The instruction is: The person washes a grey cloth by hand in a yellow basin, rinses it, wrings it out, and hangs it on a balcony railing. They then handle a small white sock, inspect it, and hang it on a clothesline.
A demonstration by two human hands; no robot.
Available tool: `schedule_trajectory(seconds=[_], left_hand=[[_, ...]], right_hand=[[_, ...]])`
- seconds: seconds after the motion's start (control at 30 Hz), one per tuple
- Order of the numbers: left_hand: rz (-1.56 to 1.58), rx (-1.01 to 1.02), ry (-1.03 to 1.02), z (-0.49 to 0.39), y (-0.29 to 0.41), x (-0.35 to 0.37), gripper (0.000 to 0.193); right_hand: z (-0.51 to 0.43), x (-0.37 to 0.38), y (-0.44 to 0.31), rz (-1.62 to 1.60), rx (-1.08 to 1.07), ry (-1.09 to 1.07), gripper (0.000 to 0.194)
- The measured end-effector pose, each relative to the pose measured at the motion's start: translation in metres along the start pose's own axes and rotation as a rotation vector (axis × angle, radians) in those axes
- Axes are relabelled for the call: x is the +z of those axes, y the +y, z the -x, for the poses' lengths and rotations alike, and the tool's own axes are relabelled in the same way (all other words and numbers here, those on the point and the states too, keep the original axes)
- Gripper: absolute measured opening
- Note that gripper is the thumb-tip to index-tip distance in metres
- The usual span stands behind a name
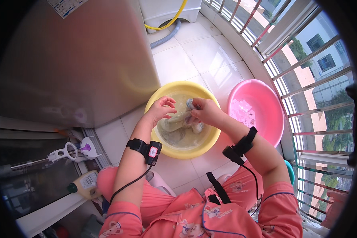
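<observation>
My right hand [208, 111] grips a wet, pale cloth garment [176, 123] by its bluish edge, over a yellow plastic basin [183, 153]. The lower part of the garment hangs into the cloudy water [181, 139]. Above the basin's left side, my left hand [162, 110] is raised with its fingers apart and curled, holding nothing. A gap separates it from the cloth. What kind of garment it is cannot be made out.
Right of the yellow basin stands a pink plastic basin [270, 119] with some wet cloth or water in it. A large metallic appliance [77, 65] rises at the left. Window bars [312, 107] line the right. A mop [68, 151] and a capped bottle [84, 184] are at lower left.
</observation>
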State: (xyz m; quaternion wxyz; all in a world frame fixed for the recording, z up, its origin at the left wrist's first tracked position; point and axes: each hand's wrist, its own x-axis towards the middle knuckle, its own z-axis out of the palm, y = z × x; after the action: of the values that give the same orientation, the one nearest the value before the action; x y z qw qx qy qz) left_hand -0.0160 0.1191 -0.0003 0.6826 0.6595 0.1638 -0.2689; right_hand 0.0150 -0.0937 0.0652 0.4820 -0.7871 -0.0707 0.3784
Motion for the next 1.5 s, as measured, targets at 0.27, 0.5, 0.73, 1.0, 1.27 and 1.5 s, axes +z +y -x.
schedule_trajectory(seconds=[0.27,0.5,0.73,1.0,1.27,1.5], left_hand=[[-0.469,0.318,-0.098,0.038,0.014,0.023,0.126],[-0.126,0.522,0.133,0.02,0.034,0.052,0.078],[-0.11,0.262,0.287,-0.03,-0.037,0.032,0.059],[-0.509,0.191,0.513,-0.061,-0.134,0.032,0.055],[-1.114,-0.019,0.085,-0.062,-0.185,0.076,0.049],[-1.042,-0.097,-0.328,-0.047,-0.163,0.079,0.053]], right_hand=[[0.108,-0.062,-0.203,0.151,-0.913,0.216,0.007],[0.153,-0.083,-0.291,-0.329,-1.154,0.213,0.01],[0.088,-0.095,-0.202,-0.203,-0.769,0.26,0.013],[-0.042,-0.034,0.049,-0.04,-0.077,0.299,0.013],[-0.07,0.052,0.204,0.499,0.176,0.177,0.025],[-0.035,0.073,0.184,0.902,-0.004,-0.011,0.077]])
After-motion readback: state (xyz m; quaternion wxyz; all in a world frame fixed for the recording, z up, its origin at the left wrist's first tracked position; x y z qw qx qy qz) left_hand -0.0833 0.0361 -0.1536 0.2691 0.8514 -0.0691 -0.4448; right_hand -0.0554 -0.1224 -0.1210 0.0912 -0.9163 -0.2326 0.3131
